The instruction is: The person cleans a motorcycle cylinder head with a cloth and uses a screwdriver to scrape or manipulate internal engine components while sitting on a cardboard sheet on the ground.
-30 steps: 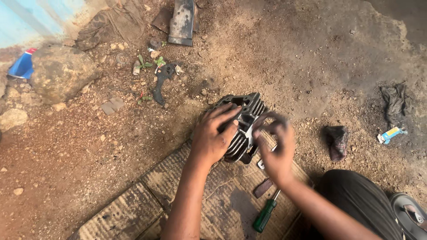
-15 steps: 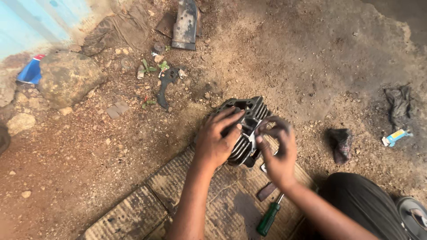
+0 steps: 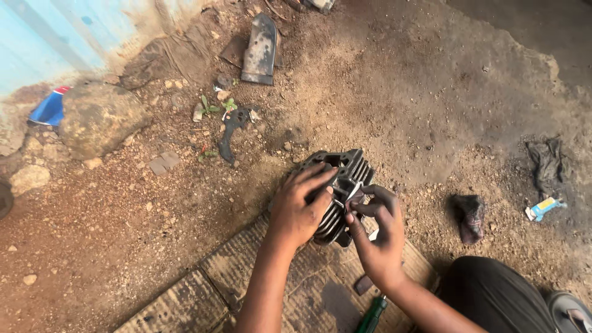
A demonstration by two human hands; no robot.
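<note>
A dark finned engine cylinder (image 3: 342, 179) is gripped from above by the left hand (image 3: 299, 209), fingers curled over its fins; the cylinder is set on a cardboard sheet (image 3: 203, 290) under both hands; a small flat piece (image 3: 356, 196) is pinched by the right hand (image 3: 379, 237) against the cylinder's side; a green-handled screwdriver (image 3: 372, 316) is seen just below the right wrist; a dark rag (image 3: 470, 216) is seen right of the right hand; a metal plate (image 3: 260, 50) is seen well beyond the hands.
</note>
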